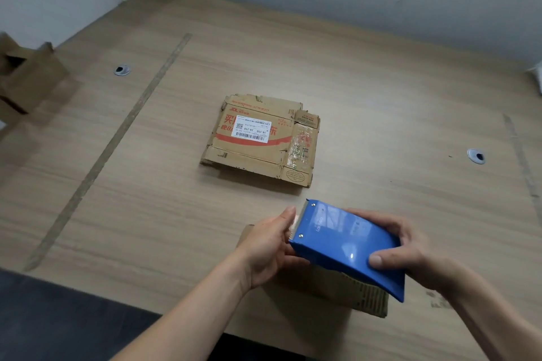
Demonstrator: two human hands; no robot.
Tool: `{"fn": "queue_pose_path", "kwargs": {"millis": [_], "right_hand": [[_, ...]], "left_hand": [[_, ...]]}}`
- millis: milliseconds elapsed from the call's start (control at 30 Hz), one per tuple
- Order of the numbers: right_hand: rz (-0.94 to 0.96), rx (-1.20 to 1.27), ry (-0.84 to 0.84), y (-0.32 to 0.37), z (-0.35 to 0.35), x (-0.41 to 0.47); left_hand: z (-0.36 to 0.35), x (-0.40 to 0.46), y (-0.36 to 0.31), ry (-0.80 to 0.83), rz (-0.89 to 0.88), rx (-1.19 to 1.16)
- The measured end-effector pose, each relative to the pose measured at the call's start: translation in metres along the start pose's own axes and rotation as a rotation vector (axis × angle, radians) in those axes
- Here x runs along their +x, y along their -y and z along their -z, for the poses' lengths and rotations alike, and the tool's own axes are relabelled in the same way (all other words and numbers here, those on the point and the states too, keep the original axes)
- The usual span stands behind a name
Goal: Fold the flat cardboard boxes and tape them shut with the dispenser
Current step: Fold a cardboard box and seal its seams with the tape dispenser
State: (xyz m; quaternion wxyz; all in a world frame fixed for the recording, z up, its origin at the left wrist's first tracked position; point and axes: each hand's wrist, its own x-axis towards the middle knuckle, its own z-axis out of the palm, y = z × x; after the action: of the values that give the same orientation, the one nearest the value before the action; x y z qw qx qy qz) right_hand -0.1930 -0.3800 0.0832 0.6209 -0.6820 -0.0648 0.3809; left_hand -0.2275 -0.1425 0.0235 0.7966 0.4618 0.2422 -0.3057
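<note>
The blue dispenser [349, 243] is gripped by the right hand [410, 246] at lower right; its front edge is pinched by the left hand [272, 246], above a box [360, 293] on the wooden tabletop [146, 199].

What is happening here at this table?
A person holds a blue tape dispenser over a cardboard box at the table's near edge. The right hand grips its body; the left hand is at its cutter end. Another box lies flat, unfolded, farther back on the table.
</note>
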Motion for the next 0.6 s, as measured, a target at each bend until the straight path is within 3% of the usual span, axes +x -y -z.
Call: {"fn": "queue_pose_path", "kwargs": {"millis": [333,533,600], "right_hand": [[-0.02,-0.05,-0.009,0.001,-0.002,0.007],[-0.065,-0.093,0.01,0.001,-0.009,0.005],[-0.087,-0.141,0.031,0.002,-0.012,0.002]], "left_hand": [[0.006,0.007,-0.002,-0.093,-0.111,0.127],[0.007,-0.004,-0.002,-0.326,-0.248,0.598],[0.008,-0.009,0.001,-0.402,-0.276,0.609]]}}
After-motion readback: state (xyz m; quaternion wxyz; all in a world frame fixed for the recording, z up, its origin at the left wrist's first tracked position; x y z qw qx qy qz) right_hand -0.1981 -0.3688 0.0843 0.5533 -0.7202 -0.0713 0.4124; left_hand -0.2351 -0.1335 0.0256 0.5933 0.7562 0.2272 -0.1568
